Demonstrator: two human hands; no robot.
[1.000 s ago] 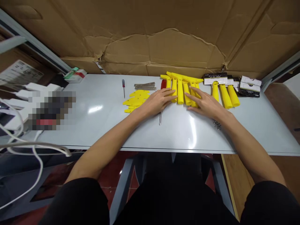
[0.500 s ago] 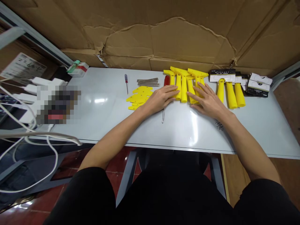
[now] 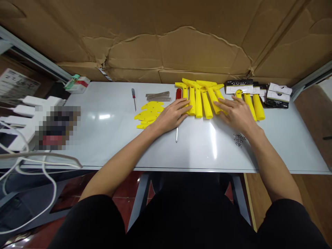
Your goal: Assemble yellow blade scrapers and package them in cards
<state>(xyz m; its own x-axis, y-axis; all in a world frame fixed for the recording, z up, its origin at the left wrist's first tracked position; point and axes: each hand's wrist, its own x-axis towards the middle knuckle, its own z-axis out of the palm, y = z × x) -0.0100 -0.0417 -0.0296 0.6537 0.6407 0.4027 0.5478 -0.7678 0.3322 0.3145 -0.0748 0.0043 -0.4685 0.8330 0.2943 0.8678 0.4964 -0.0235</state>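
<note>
Several yellow scraper handles (image 3: pixel 198 103) with T-shaped heads lie side by side near the back of the table. My left hand (image 3: pixel 172 117) rests at the left end of this row, fingers stretched out against the leftmost handle and over the red-handled screwdriver (image 3: pixel 178 94). At the row's right end is my right hand (image 3: pixel 238 113), its fingers spread and touching the outer handles; it partly covers the handles in black-and-white card packaging (image 3: pixel 239 86). Neither hand grips anything. Flat yellow plates (image 3: pixel 149 111) are piled left of my left hand.
Thin metal blades (image 3: pixel 157 96) and a small screwdriver (image 3: pixel 134 98) lie behind and left of the plates. A heap of screws (image 3: pixel 239 140) sits by my right forearm. White chargers and cables (image 3: pixel 27 114) crowd the left end; cardboard (image 3: pixel 202 52) stands behind the table.
My right hand has shifted right along the row, and the handles there now lie more fanned apart. My left hand stays at the left end. The camera view has shifted slightly, and the screws show more.
</note>
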